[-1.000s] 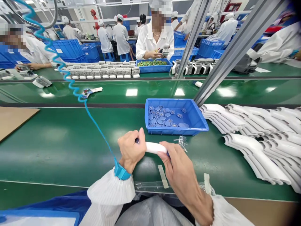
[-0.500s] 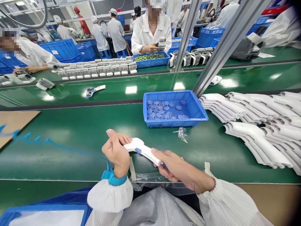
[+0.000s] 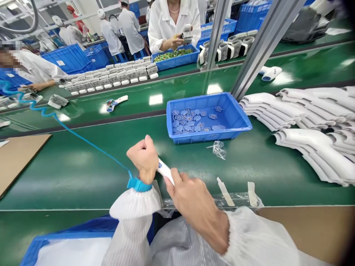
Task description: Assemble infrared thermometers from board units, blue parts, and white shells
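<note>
A white gun-shaped handheld device [image 3: 165,171] with a blue button lies between my two hands, above the green bench. My left hand [image 3: 144,157], with a blue strap on its wrist, is closed at the device's head end, which it mostly hides. My right hand [image 3: 190,195] grips the handle end, thumb and fingers wrapped round it. Beyond the hands, a blue bin [image 3: 208,136] holds many small blue-grey plastic parts [image 3: 188,120].
Stacked white curved shells [image 3: 307,147] cover the bench's right side. A crumpled clear bag [image 3: 219,149] lies before the bin; tape strips [image 3: 225,191] stick near the front edge. Cardboard [image 3: 24,159] lies left. A metal post [image 3: 257,48] rises behind. A co-worker [image 3: 173,26] works across the belt.
My left hand has turned and moved up and right, covering the device's head. My right hand has shifted left along the handle. The view has tilted; a white device on the belt shows more.
</note>
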The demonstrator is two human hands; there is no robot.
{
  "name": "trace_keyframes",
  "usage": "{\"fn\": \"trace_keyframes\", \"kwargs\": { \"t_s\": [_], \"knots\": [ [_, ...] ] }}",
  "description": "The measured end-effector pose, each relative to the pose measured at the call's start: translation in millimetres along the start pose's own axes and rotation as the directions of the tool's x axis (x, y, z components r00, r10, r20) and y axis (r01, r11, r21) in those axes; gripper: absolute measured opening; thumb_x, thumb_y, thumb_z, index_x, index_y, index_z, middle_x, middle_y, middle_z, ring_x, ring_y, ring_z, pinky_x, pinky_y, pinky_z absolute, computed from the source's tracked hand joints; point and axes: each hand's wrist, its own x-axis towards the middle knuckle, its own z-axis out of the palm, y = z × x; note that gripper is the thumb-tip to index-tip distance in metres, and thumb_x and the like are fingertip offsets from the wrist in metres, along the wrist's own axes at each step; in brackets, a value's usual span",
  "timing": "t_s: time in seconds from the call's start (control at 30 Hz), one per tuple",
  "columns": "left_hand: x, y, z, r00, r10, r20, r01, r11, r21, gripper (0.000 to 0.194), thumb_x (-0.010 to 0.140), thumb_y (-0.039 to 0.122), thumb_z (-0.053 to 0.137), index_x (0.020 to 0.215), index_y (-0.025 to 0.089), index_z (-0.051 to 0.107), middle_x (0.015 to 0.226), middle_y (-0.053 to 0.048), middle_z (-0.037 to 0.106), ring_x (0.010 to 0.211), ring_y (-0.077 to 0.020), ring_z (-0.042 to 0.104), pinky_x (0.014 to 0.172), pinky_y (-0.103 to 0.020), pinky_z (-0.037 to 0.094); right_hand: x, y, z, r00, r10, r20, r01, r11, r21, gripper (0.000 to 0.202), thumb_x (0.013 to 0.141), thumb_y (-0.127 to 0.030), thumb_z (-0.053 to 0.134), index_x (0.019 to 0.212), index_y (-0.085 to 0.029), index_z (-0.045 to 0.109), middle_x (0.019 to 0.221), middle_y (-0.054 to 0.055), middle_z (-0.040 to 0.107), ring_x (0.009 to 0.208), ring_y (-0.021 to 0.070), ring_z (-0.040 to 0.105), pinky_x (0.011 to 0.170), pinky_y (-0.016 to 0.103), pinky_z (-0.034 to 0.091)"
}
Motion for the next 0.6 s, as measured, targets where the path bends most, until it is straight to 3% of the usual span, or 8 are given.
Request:
{"fn": "trace_keyframes", "kwargs": {
  "t_s": [0.13,0.23,0.3,0.37,0.4,0.43,0.53,0.6],
  "knots": [
    [1.7,4.0,9.7,1.000,0.026,-0.004,-0.026,1.000,-0.008,0.052,0.094,0.039,0.040,0.045,0.021,0.046,0.044,0.001,0.044,0.050,-0.0133,0.046,0.053,-0.027,0.035,0.1,2.0,8.4,1.000,0.010,-0.030,-0.010,1.000,-0.012,0.037,0.105,-0.036,0.036,0.103,-0.014,0.065,0.066,0.009,0.068,0.050,0.0213,0.066,0.044,0.031,0.018],
    [-1.2,-0.3,6.9,0.991,0.084,0.101,-0.066,0.983,-0.170,0.055,0.098,0.046,0.037,0.049,0.021,0.046,0.048,0.000,0.048,0.050,-0.0130,0.048,0.055,-0.027,0.039,1.4,12.4,10.0,1.000,0.007,-0.027,-0.005,0.996,0.090,0.035,0.105,-0.038,0.039,0.108,-0.015,0.065,0.069,0.006,0.070,0.054,0.0208,0.067,0.045,0.029,0.022],
    [-0.6,-9.8,-3.2,0.940,0.244,0.238,-0.195,0.958,-0.212,0.050,0.097,0.047,0.040,0.057,0.020,0.053,0.058,-0.001,0.057,0.057,-0.0136,0.052,0.061,-0.026,0.041,2.3,19.7,8.4,0.999,0.029,-0.039,-0.022,0.984,0.176,0.035,0.105,-0.040,0.039,0.105,-0.017,0.066,0.070,0.005,0.070,0.055,0.0193,0.067,0.046,0.028,0.028],
    [7.3,-23.1,-19.9,0.847,0.348,0.401,-0.341,0.936,-0.091,0.040,0.091,0.049,0.051,0.064,0.020,0.060,0.069,-0.002,0.063,0.065,-0.0146,0.055,0.067,-0.026,0.042,0.2,27.4,4.8,0.995,0.050,-0.086,-0.025,0.963,0.270,0.035,0.104,-0.042,0.041,0.108,-0.018,0.066,0.072,0.004,0.071,0.055,0.0190,0.066,0.047,0.027,0.037],
    [15.4,-30.0,-29.9,0.819,0.333,0.467,-0.381,0.925,0.009,0.037,0.086,0.050,0.057,0.064,0.020,0.062,0.071,-0.003,0.064,0.067,-0.0151,0.055,0.069,-0.026,0.041,-2.8,32.1,2.4,0.990,0.059,-0.126,-0.017,0.949,0.314,0.034,0.103,-0.042,0.043,0.115,-0.019,0.064,0.076,0.004,0.073,0.055,0.0188,0.066,0.048,0.028,0.041],
    [27.0,-36.1,-40.4,0.818,0.280,0.502,-0.383,0.917,0.114,0.038,0.083,0.051,0.060,0.062,0.020,0.062,0.068,-0.002,0.063,0.066,-0.0155,0.054,0.068,-0.027,0.040,-7.1,37.5,-0.1,0.983,0.064,-0.172,0.001,0.936,0.351,0.036,0.102,-0.042,0.045,0.123,-0.019,0.061,0.082,0.005,0.075,0.054,0.0184,0.065,0.048,0.028,0.044],
    [82.8,-43.5,-66.0,0.907,0.056,0.418,-0.214,0.915,0.342,0.044,0.084,0.049,0.062,0.051,0.019,0.058,0.053,-0.002,0.054,0.058,-0.0168,0.050,0.060,-0.029,0.034,-25.1,55.5,-6.1,0.965,0.064,-0.255,0.055,0.900,0.432,0.045,0.098,-0.043,0.051,0.139,-0.024,0.051,0.098,0.007,0.077,0.047,0.0144,0.061,0.045,0.027,0.050],
    [133.3,-36.5,-69.1,0.943,-0.070,0.324,-0.073,0.910,0.409,0.043,0.084,0.044,0.066,0.051,0.018,0.059,0.049,-0.003,0.051,0.057,-0.0182,0.052,0.057,-0.029,0.034,-36.0,63.6,-8.4,0.953,0.131,-0.273,0.011,0.886,0.464,0.045,0.096,-0.043,0.055,0.139,-0.030,0.051,0.101,0.005,0.077,0.043,0.0133,0.058,0.039,0.026,0.049]
  ]
}}
